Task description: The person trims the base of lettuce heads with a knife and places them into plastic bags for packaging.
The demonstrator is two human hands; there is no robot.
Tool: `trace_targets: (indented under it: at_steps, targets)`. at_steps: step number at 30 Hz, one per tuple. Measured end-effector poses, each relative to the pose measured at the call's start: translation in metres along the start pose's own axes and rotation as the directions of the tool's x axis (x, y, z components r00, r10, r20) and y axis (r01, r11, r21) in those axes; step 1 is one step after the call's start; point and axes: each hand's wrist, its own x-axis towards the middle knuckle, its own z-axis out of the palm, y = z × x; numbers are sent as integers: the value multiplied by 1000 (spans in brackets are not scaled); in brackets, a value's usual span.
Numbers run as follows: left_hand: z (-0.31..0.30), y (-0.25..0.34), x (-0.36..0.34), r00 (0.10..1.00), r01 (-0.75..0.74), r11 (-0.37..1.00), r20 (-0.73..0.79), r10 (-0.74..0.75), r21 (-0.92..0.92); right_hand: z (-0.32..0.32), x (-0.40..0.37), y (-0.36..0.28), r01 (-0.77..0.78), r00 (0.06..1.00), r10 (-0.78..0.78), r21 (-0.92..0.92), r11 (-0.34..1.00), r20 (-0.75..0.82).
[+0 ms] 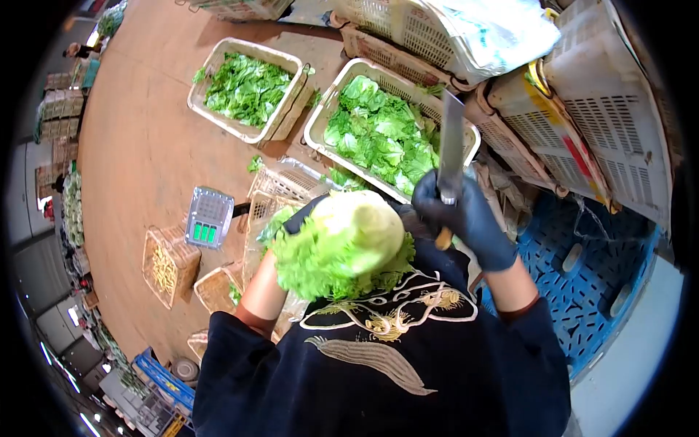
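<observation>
My left hand, in a dark glove, is almost wholly hidden behind a head of lettuce that it holds up in front of my chest, pale base turned toward the camera, frilly leaves hanging down. My right hand, also in a dark glove, grips a knife by its wooden handle, the broad blade pointing up and away, just right of the lettuce. Beyond the blade a white crate is filled with green lettuce heads.
A second crate of leafy greens stands on the brown floor at the back left. A digital scale sits on stacked baskets at my left. Empty white crates are stacked at the right over a blue pallet.
</observation>
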Motion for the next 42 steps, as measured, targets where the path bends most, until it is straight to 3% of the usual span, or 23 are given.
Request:
trace_targets:
  at_steps: [2, 4, 5, 8, 10, 12, 18, 19, 24, 29, 32, 33, 36, 37, 42]
  targets:
    - [-38, -18, 23, 964, -191, 976, -165, 207, 108, -7, 10, -10, 33, 994, -20, -125, 992, 103]
    - [-32, -11, 32, 964, -249, 962, -70, 258, 116, 2, 14, -1, 138, 982, -92, -292, 946, 164]
    - [-26, -6, 34, 965, -260, 959, -15, 263, 108, 5, 18, 4, 259, 965, -208, -497, 828, 157]
    - [-16, 6, 38, 950, -307, 946, 84, 300, 100, 4, 36, 3, 189, 977, -144, -319, 929, 158]
    - [-12, 9, 46, 937, -340, 936, 120, 329, 87, 0, 44, -16, 28, 979, 19, -229, 973, 202]
    - [-7, 8, 59, 926, -359, 930, 152, 345, 78, -14, 57, -25, -31, 970, 81, -213, 977, 229]
    - [3, -4, 84, 916, -367, 928, 199, 350, 60, -40, 51, -45, 4, 953, 36, -130, 991, 300]
    - [4, -2, 85, 919, -358, 931, 205, 337, 74, -41, 47, -50, 1, 963, 60, -228, 974, 261]
    - [6, 0, 83, 938, -306, 943, 212, 275, 129, -40, 21, -74, 3, 982, 126, -674, 738, 142]
    - [9, 8, 70, 943, -292, 943, 216, 254, 162, -36, 14, -99, 166, 912, 260, -866, 471, 316]
    - [11, 5, 75, 935, -308, 942, 223, 274, 133, -33, 26, -100, 53, 874, 341, -765, 642, 347]
    - [13, 2, 78, 933, -312, 942, 228, 279, 122, -36, 30, -97, 45, 859, 315, -671, 740, 405]
    - [18, -8, 87, 922, -333, 940, 237, 307, 74, -44, 39, -85, -39, 842, 297, -497, 867, 451]
    - [19, -12, 88, 919, -338, 939, 238, 314, 64, -42, 36, -89, -117, 847, 334, -467, 876, 413]
    - [16, -16, 87, 910, -366, 930, 215, 355, 15, -55, 39, -90, -169, 803, 357, -393, 904, 476]
